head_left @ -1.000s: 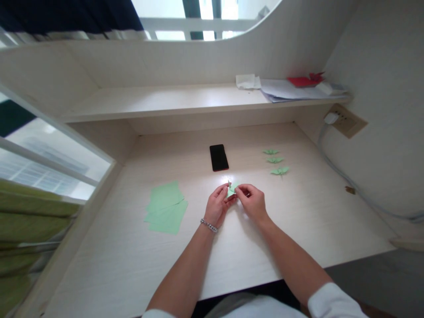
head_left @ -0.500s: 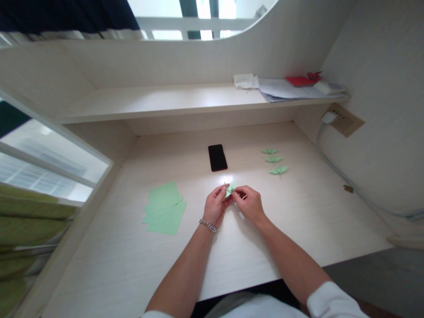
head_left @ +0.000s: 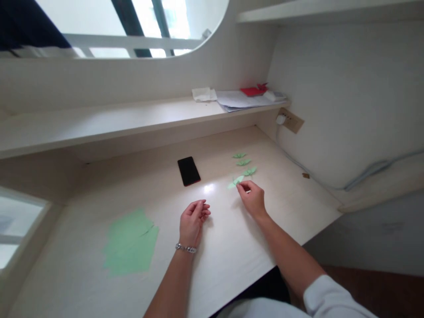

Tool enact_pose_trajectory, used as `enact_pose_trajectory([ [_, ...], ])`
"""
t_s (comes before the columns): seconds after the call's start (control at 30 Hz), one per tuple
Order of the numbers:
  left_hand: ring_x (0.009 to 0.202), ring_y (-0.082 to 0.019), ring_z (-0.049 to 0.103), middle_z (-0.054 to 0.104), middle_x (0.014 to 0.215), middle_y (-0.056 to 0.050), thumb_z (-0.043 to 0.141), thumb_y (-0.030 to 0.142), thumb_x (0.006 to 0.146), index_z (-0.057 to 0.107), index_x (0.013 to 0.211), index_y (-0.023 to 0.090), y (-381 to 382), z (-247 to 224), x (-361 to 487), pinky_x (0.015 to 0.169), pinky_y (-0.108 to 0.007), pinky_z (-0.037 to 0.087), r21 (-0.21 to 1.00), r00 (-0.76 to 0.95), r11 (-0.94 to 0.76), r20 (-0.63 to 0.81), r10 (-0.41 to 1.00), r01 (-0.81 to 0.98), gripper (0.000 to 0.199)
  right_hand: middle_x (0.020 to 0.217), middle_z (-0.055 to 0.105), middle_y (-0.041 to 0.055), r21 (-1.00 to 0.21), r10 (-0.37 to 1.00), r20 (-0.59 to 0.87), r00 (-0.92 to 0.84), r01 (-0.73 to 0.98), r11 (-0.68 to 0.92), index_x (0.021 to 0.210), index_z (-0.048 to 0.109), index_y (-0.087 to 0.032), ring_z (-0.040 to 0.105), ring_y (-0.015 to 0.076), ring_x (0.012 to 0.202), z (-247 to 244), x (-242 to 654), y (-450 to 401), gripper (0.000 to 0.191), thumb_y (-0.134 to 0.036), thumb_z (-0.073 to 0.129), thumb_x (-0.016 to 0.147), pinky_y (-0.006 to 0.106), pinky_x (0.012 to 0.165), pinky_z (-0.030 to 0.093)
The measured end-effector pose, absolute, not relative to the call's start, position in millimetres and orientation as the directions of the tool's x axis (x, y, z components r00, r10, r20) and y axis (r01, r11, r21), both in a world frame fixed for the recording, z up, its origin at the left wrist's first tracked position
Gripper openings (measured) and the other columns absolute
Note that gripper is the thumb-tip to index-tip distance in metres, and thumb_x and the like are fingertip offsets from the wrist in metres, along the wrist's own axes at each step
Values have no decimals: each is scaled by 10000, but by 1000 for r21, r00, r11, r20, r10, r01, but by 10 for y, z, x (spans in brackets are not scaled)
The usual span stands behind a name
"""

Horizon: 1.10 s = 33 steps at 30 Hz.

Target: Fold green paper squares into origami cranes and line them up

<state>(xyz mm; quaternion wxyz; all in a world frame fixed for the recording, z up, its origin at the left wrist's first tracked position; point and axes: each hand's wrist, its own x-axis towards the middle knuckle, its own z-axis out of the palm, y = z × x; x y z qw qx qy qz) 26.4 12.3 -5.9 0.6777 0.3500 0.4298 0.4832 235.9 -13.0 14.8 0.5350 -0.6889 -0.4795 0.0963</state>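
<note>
My right hand [head_left: 253, 199] pinches a light green folded paper crane [head_left: 238, 180] between thumb and fingertips. It holds the crane just in front of a row of three similar green cranes [head_left: 249, 171]. Part of the held crane is hidden by the fingers. My left hand [head_left: 194, 218], with a silver chain bracelet at the wrist, rests near the middle of the desk. Its fingers are loosely curled, slightly apart and hold nothing. To its left lies an overlapping pile of flat green paper sheets [head_left: 132, 243].
A black phone [head_left: 189, 171] lies on the desk [head_left: 218, 265] beyond my left hand. Papers [head_left: 236, 99] and a red folded piece [head_left: 253, 91] sit on the shelf [head_left: 132, 117] behind. A plugged-in cable [head_left: 291, 159] runs along the right wall.
My right hand has moved away to the right with the crane, up to the row. My left hand has let go of it and stayed behind. The view has turned right.
</note>
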Motion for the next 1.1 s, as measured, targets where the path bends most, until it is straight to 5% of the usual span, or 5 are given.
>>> enact_pose_trajectory([
  [0.1, 606, -113, 587, 682, 811, -68, 701, 412, 732, 664, 905, 134, 138, -74, 245, 584, -241, 471, 953, 97, 203, -185, 978, -225, 329, 776, 720, 42, -835, 711, 340, 616, 545, -72, 819, 699, -187, 644, 177, 679, 31, 2673, -255, 203, -356, 589, 794, 280, 685, 488],
  [0.2, 597, -134, 578, 684, 772, -64, 661, 454, 752, 675, 866, 147, 167, -80, 196, 560, -251, 452, 994, 12, 66, -67, 998, 85, 327, 772, 726, 57, -830, 672, 303, 676, 534, -163, 817, 706, -178, 651, 190, 687, -86, 2944, -344, 221, -364, 591, 779, 295, 695, 487],
  [0.37, 629, -174, 612, 703, 782, -63, 580, 491, 792, 686, 874, 167, 196, -75, 118, 603, -290, 465, 902, -65, -20, 53, 996, 432, 351, 768, 726, 60, -800, 669, 274, 691, 550, -240, 827, 713, -177, 648, 192, 687, -202, 3168, -375, 243, -365, 566, 779, 305, 699, 485],
  [1.1, 619, -177, 611, 702, 779, -87, 584, 512, 767, 692, 874, 144, 165, -28, 116, 523, -262, 455, 906, -34, 11, 3, 999, 423, 398, 838, 721, 27, -625, 696, 266, 666, 669, -401, 864, 728, -257, 630, 183, 722, -259, 3139, -327, 184, -345, 578, 804, 271, 639, 435],
])
